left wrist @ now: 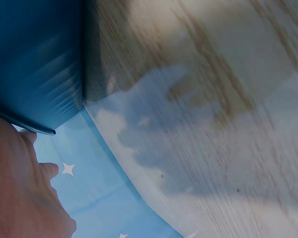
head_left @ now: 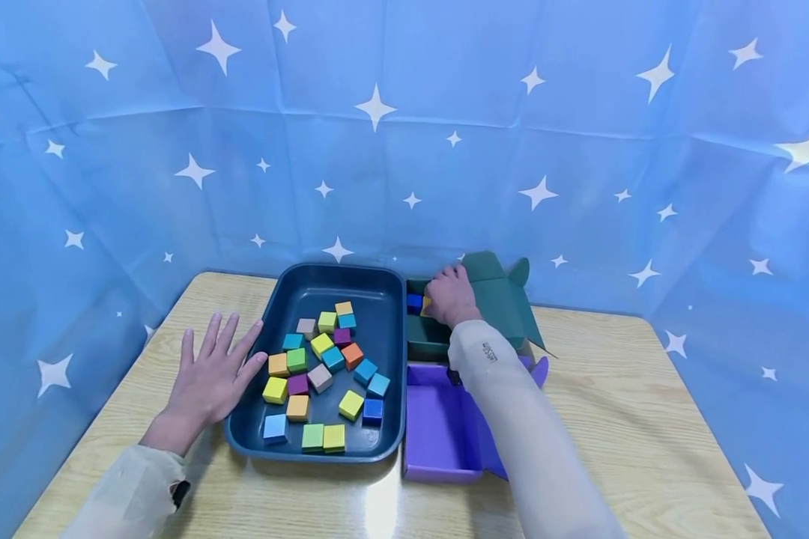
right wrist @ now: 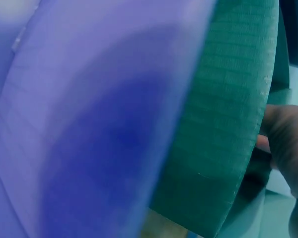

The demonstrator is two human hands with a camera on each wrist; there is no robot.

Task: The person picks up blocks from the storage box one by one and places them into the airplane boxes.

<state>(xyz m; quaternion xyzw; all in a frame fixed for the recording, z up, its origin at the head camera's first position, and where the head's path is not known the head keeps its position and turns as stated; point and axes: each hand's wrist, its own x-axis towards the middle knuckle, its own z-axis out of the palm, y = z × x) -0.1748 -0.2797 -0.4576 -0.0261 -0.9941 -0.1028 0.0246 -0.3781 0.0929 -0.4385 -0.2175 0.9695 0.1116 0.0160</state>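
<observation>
My left hand [head_left: 209, 374], fingers spread and straight, lies along the left side of a dark blue tray [head_left: 249, 442]; thumb and index tip are at its rim. In the left wrist view that hand [left wrist: 20, 183] shows beside the tray's outer wall [left wrist: 39, 59]. My right hand [head_left: 453, 296] reaches down into a green box [head_left: 428, 349], fingers bent downward. A yellow-orange block [head_left: 426, 306] shows at its thumb side, next to a blue block [head_left: 414, 303] inside the box. The right fingertips are hidden, so I cannot tell whether they grip a block.
Many coloured cubes, such as an orange-red cube [head_left: 353, 355], lie loose in the tray. A purple box [head_left: 438, 419] stands open in front of the green one, its flap under my right forearm. The green lid [head_left: 502, 307] leans open rightward. A starry blue curtain [head_left: 404, 165] hangs behind.
</observation>
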